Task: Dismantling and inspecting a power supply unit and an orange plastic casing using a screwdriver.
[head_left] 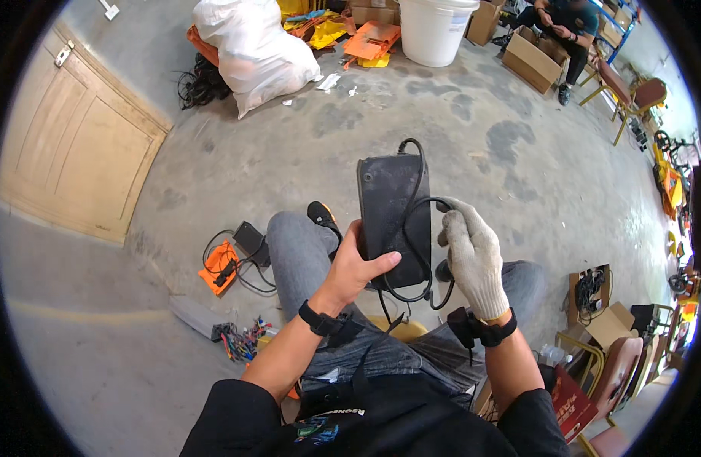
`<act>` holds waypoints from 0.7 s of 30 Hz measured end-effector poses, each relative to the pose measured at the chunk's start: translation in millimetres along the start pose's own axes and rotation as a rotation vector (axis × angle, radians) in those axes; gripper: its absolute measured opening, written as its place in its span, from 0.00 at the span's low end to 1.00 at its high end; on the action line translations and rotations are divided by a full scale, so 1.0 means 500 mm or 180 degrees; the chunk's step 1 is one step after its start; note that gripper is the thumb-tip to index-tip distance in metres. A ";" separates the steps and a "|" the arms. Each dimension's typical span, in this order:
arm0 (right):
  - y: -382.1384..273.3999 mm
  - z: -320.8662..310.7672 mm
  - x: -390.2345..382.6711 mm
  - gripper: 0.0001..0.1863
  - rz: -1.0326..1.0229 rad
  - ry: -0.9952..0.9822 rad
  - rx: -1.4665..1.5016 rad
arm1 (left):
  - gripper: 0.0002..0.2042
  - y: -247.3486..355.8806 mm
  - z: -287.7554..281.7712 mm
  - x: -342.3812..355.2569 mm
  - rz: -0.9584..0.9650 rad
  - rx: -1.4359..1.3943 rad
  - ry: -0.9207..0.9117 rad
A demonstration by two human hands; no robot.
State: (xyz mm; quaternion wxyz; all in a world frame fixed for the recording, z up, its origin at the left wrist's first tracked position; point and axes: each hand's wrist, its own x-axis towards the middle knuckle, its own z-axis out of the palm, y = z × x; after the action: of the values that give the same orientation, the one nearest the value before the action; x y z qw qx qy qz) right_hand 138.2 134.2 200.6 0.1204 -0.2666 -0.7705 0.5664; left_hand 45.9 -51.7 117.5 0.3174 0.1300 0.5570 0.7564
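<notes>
Gripping a black case (pixel 377 202), left hand (pixel 356 266): bare, thumb laid over the front face, fingers behind the left edge. Case located centrally, before the lap, between the knees. Right hand (pixel 472 251): gloved, fingers curled closed on a loop of the black cable (pixel 417 181), just beside the case's right edge.

Containers:
- Small carton (pixel 573 295), floor, right: brown cardboard, open, holding a coil of dark wire (pixel 591 288).
- Far carton (pixel 530 65), upper right: larger, rectangular, flaps raised; contents cannot be made out. Co-worker (pixel 581 29) seated just beside it.
- Bucket (pixel 434 32), top: white, round, tapering; inside not visible.
- Sack (pixel 255 57), top left: white, thin, creased, bulging; contents hidden.

Materials and shapes:
- Case: oblong, rounded corners, dull, scuffed, dusty.
- Cable: smooth, round, leaving the top end, looping down over the front.
- Glove (pixel 476 270): pale knit, ribbed cuff, soiled fingertips.
- Orange piece (pixel 213 280), floor, left: flat, angular, a black part on it; black block (pixel 251 241) near it.
- Wires (pixel 240 340), lower left: thin, multicoloured, tangled.
- Sheets (pixel 372 42), beside the bucket: orange, flat, stacked loosely.
- Floor (pixel 213 171): grey, smooth, blotched dark.
</notes>
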 end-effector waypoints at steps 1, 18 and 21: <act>0.003 0.011 0.004 0.16 -0.0200 0.0074 0.0008 | 0.44 0.003 0.003 -0.001 0.0002 0.0013 -0.0014; 0.028 0.065 -0.027 0.38 -0.0597 0.0119 -0.1282 | 0.42 -0.003 0.004 0.010 0.0003 0.0115 -0.0186; 0.034 0.069 -0.033 0.37 -0.0439 0.0053 -0.1464 | 0.43 -0.011 0.003 0.014 -0.0252 0.0463 -0.0033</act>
State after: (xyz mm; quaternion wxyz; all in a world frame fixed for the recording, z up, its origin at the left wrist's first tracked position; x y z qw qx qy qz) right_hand 139.6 101.1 174.9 0.1013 -0.2384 -0.8946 0.3642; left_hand 43.1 -45.4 111.9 0.3396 0.1345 0.6136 0.7001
